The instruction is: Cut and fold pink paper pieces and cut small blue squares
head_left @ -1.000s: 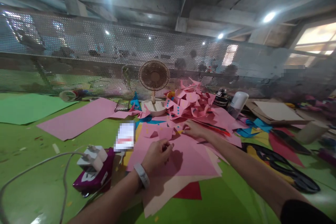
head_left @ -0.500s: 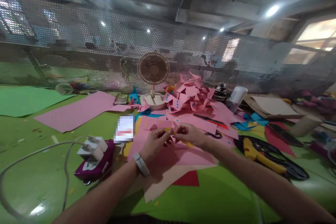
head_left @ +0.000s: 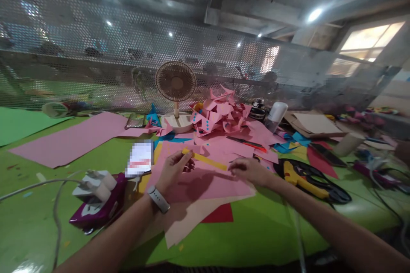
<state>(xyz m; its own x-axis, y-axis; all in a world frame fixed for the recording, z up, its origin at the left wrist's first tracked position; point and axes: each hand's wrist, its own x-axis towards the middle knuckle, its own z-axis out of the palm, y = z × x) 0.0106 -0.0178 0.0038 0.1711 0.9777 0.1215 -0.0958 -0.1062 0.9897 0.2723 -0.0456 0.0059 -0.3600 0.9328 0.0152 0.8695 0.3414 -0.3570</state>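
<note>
A narrow yellow paper strip [head_left: 209, 162] is stretched above the pink paper sheets [head_left: 205, 185]. Its left end is pinched between the thumb and fingers of my left hand [head_left: 176, 166], which wears a watch on the wrist. The strip's other end stops right by the fingertips of my right hand [head_left: 248, 170]. Those fingers are curled together, and whether they grip anything small is too blurred to see. Behind both hands rises a heap of folded pink paper pieces [head_left: 221, 113], some with blue dots.
A small fan [head_left: 176, 82] stands behind the papers. To the left are a phone [head_left: 139, 158] and a purple power strip [head_left: 99, 213] with white plugs and cables. Yellow-handled pliers [head_left: 304, 181] lie at right, and a red paper piece [head_left: 219, 214] in front.
My hands were close together over the paper; now the right hand has moved away to the right and the yellow strip shows stretched out between them. The view has turned slightly right.
</note>
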